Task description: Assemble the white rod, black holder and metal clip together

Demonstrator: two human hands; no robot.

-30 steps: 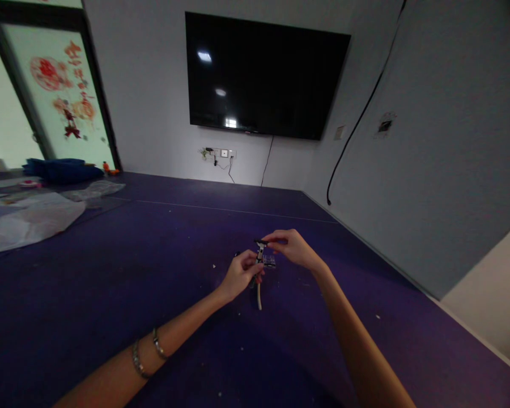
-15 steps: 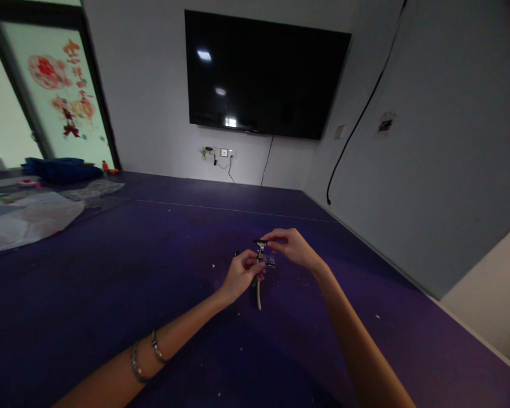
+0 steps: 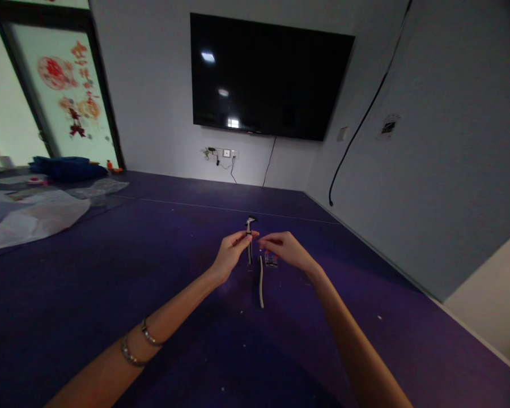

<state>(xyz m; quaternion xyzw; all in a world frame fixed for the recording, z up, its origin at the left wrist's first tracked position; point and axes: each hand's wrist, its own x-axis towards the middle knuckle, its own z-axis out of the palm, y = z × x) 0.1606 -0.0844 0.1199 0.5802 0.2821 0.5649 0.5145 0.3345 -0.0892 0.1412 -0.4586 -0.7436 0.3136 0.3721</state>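
Note:
Upright in my left hand (image 3: 230, 253) is a slim silver-and-black tool (image 3: 249, 249) with a dark crosswise head, shaped like a razor. Thumb and fingers close around its middle, and its lower end points down toward the purple surface. My right hand (image 3: 285, 249) is just to the right, fingertips pinched together and apart from the tool. A tiny pale speck shows under those fingertips; whether they hold it I cannot tell. Below the hands lies a thin beige strip (image 3: 261, 286), slightly curved. A small clear pack (image 3: 271, 260) with dark parts lies under my right hand.
The purple surface (image 3: 174, 317) stretches to the walls, dotted with small white scraps. At far left lie white plastic sheets (image 3: 46, 218) and a dark blue cloth (image 3: 68, 168). A television (image 3: 272, 79) hangs ahead; a black cable (image 3: 357, 130) dangles at right.
My left hand has moved left and up with the tool. My right hand has come off the tool's head and dropped slightly. The beige strip now shows in full.

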